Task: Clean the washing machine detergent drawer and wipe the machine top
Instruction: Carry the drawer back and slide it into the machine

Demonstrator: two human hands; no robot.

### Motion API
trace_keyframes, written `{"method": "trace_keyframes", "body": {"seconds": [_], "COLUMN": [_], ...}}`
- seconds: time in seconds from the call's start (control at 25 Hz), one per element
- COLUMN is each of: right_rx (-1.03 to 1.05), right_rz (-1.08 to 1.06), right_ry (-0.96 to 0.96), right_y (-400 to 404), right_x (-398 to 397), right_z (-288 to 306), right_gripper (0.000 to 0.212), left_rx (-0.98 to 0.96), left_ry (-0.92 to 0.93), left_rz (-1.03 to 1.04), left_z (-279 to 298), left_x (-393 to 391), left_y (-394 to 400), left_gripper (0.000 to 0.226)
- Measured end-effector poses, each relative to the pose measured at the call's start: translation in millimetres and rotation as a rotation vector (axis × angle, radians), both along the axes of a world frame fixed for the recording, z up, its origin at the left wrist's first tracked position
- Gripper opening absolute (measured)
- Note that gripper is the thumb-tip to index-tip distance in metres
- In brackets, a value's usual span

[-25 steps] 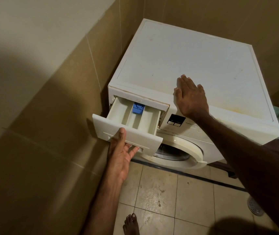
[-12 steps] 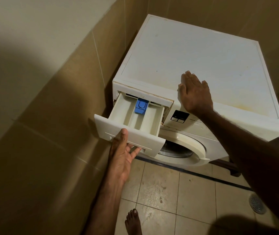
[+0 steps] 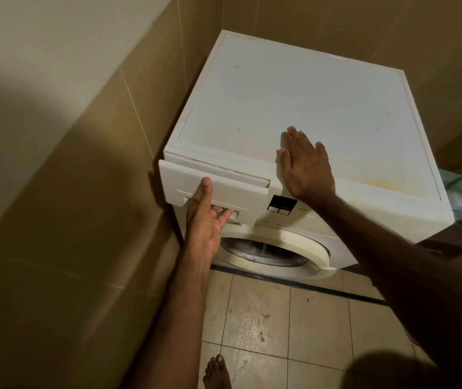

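— White enamel, yellowed at the front edge: a boxy front-loading washing machine (image 3: 322,113) stands in a corner of tan-tiled walls (image 3: 89,169), a person bent over it.

— And the drawer?

— The white plastic detergent drawer (image 3: 218,189) sits at the machine's upper left front corner, its face almost level with the front panel; only a thin seam shows along its top.

— What is the left hand doing?

— The left hand (image 3: 206,220) comes up from below the machine's front. Its thumb lies straight up the drawer face, and its fingers reach into the handle recess under the drawer's lower edge. Whether they curl round the lip I cannot tell.

— The right?

— The right hand (image 3: 304,167) rests flat, palm down, fingers straight and close together, on the machine's flat white top near its front edge, just right of the drawer. It has hold of nothing.

— Anything else?

— A small black display panel (image 3: 281,204) right of the drawer, the round cream door (image 3: 302,248) below it, beige floor tiles (image 3: 260,318) in front of the machine, and a bare foot (image 3: 217,373) on them.
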State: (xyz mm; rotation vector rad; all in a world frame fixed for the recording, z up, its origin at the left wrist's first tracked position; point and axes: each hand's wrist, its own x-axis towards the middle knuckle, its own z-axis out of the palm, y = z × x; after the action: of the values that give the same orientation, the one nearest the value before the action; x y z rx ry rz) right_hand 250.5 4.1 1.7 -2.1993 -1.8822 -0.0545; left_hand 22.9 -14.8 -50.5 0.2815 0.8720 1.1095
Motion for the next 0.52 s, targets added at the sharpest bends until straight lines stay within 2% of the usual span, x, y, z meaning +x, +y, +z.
{"method": "trace_keyframes", "body": {"seconds": [0.2,0.4,0.52], "right_rx": [0.002,-0.032,-0.097], "right_rz": [-0.003,-0.011,-0.019], "right_ry": [-0.021,-0.015,0.011], "right_y": [2.3,1.7,1.9], "right_x": [1.3,0.3,-0.8], "right_z": [-3.2,-2.1,2.0], "right_gripper": [0.058,0.059,0.059], "left_rx": [-0.047,-0.086,-0.126], "left_ry": [0.088,0.195,0.346], "left_rz": [0.016,-0.089,-0.128], "left_z": [2.6,8.8,17.0], "left_x": [16.2,5.4,-4.3], "left_y": [21.4,20.4,20.6], "left_gripper": [0.073,0.041,0.055]}}
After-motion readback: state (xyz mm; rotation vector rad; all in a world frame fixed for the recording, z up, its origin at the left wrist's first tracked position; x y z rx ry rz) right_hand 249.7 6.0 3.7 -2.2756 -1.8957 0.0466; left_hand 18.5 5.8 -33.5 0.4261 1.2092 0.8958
